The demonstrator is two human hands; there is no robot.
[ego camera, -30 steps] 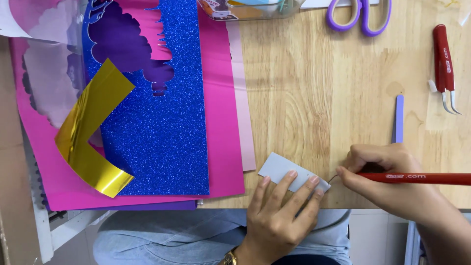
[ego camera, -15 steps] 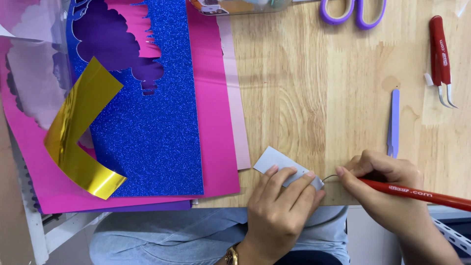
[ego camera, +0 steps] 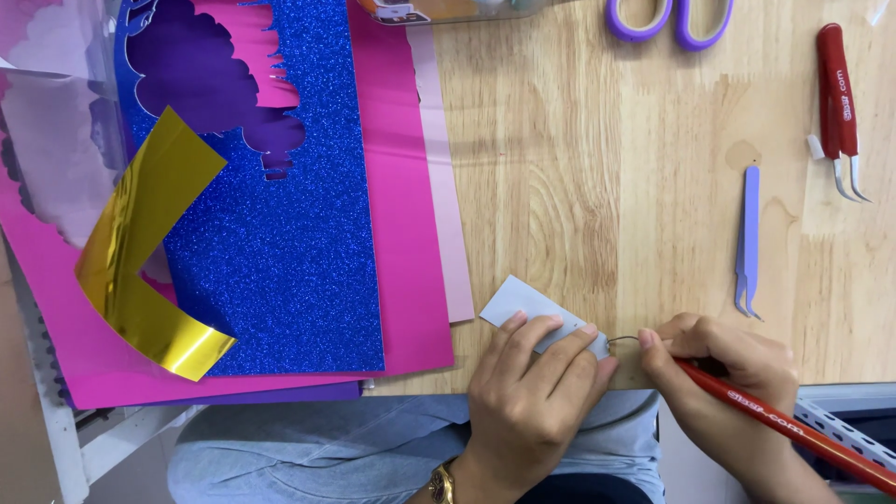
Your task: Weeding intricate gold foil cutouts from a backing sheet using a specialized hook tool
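Unmoved, red pencil (ego camera: 784,425) points left at grey card (ego camera: 527,306).

The table (ego camera: 597,187) is made of light brown wood with wavy lines in it. Soft, even light falls on it. A white metal rack (ego camera: 65,439) shows below the near edge, bottom left.

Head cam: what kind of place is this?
Likely a paper-craft desk: a wooden table with glitter sheets, gold foil, scissors and tweezers. The left hand holds a paper scrap; the right hand holds a red tool.
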